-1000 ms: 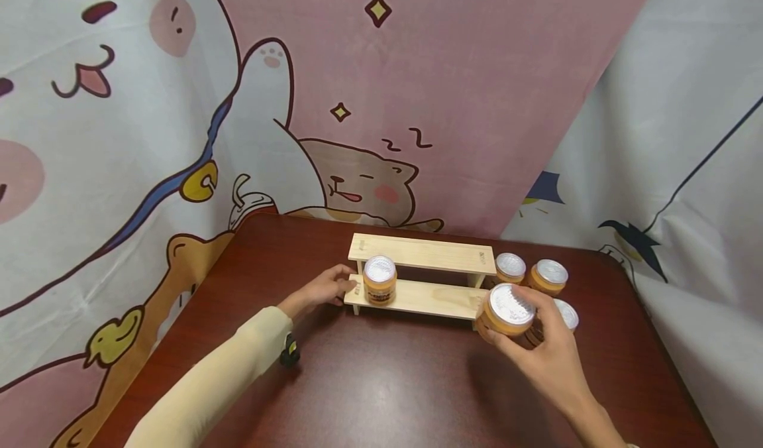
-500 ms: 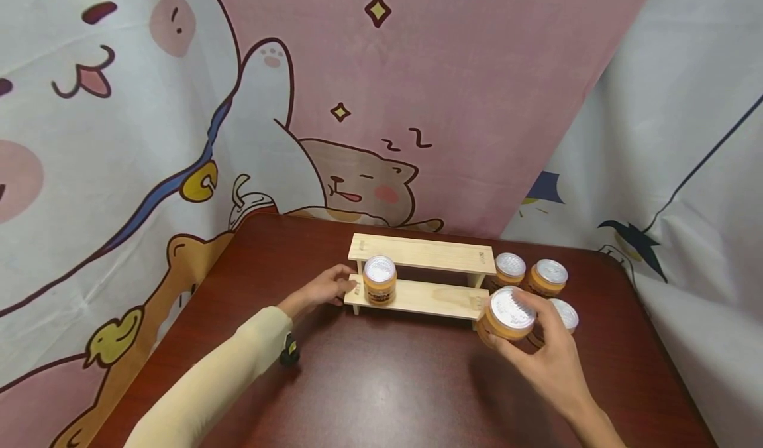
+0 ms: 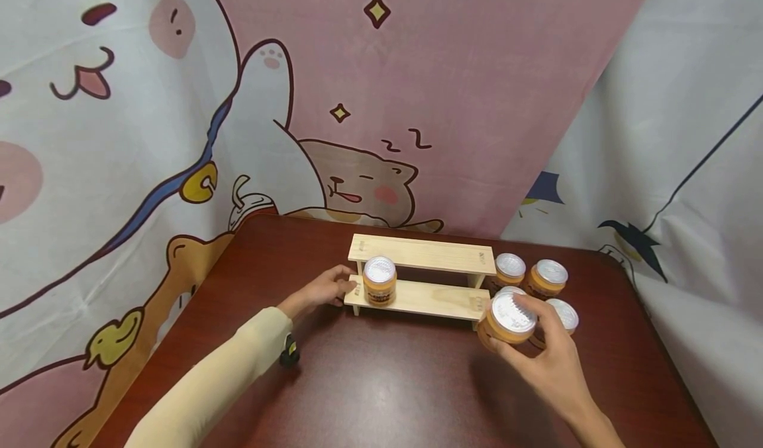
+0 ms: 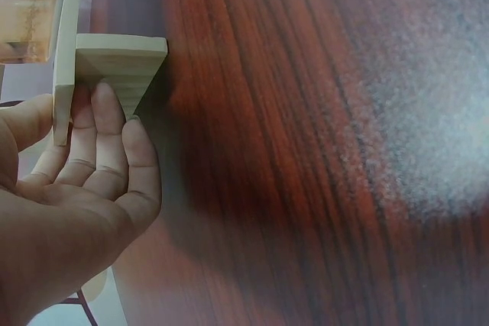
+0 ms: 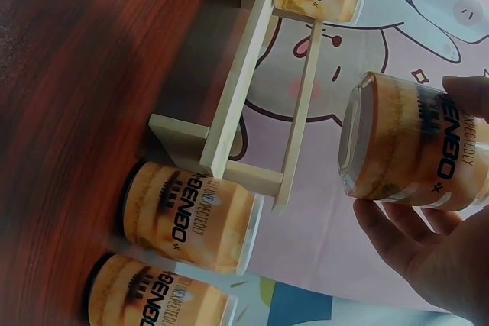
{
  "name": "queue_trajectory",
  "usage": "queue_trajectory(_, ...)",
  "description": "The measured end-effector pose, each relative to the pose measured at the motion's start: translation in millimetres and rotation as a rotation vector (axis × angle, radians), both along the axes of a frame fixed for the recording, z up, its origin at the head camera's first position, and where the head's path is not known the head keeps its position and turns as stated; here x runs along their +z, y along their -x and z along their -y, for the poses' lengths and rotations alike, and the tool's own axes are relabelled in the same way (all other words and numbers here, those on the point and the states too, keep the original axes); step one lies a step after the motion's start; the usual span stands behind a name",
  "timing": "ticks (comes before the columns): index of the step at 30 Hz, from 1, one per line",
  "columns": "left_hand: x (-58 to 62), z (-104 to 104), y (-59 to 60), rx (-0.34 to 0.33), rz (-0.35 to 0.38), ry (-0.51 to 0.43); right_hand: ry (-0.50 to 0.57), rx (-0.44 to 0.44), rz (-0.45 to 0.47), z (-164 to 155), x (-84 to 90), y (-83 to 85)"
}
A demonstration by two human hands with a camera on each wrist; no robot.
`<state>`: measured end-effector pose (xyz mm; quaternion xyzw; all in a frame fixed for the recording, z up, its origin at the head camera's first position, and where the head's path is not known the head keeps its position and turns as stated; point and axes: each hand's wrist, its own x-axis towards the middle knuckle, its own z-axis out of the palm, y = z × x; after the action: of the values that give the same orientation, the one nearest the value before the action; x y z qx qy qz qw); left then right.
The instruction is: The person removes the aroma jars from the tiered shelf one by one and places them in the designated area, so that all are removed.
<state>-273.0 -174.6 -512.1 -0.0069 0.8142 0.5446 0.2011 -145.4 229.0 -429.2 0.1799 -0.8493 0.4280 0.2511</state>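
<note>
The right hand (image 3: 548, 355) is pinching the held jar (image 3: 503, 329) by its sides, thumb on one side and fingers on the other. The jar is hanging in the air near the right end of the wooden rack (image 3: 441, 299), looking roughly upright. The left hand (image 3: 324, 285) is pinching the rack's left end at the lower board — thumb over it, fingers curling underneath by the leg — and is probably steadying it.

A second jar (image 3: 379, 282) is standing upright on the lower board, toward the left end of the rack. On the desk (image 3: 381, 382), to the right of the rack, four jars are standing: the back jar (image 3: 508, 270) just beside the rack, the corner jar (image 3: 548, 279) farther out, the near jar (image 3: 565, 314), and a half-hidden jar (image 3: 508, 290) peeking out behind the held one.

Handling this well is likely calling for a level jar, since a leaning base could be catching the rack's front edge or a neighbouring lid. The left hand should be bracing without lifting — the second jar is standing close to that end of the rack, so a tilt could be shifting it.
</note>
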Motion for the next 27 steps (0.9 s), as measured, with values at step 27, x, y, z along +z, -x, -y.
queue_trajectory(27, 6.2, -2, -4.7, -0.004, -0.007, 0.012, -0.006, -0.010, -0.005, -4, -15.2, -3.7)
